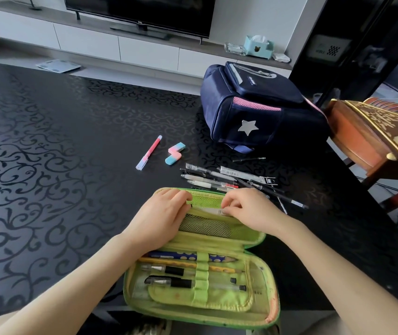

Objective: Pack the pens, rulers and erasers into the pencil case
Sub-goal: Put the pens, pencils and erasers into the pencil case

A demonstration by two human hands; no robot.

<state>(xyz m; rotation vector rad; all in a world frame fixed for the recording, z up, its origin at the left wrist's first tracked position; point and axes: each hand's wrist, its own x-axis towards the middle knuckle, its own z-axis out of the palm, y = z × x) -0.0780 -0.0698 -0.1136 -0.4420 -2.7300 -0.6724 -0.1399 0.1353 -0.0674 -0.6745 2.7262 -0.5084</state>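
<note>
Black scroll-patterned table [60, 165] carries all the work items, with a television cabinet behind it.

1. Position of the task items. The green pencil case [227, 302] lies open at the near edge. Its lower half holds pens and pencils [169, 282] under elastic loops. Its upper flap carries a mesh pocket [205, 227]. A pile of loose pens [217, 176] lies just beyond the flap. A pink pen [150, 151] and two pink-and-blue erasers [178, 146] lie further out, near each other and apart from the pile. A navy backpack [260, 112] stands behind the pile.

2. State of the hands. Our left hand [161, 213] has its fingers curled over the flap's upper edge and grips it. Our right hand [248, 209] pinches a white barcoded strip [213, 211] at the mouth of a slot above the mesh pocket. We cannot tell whether this strip is a ruler or something else.

3. Step in hand. We judge that the strip is being seated in the flap slot, and that the task is partly done, since the pile, the pink pen and both erasers are still outside.

4. Next move. Push the strip home along the slot while the left hand steadies the flap. Then let go and reach over the flap for the loose pens. Take care not to tip the flap shut.
</note>
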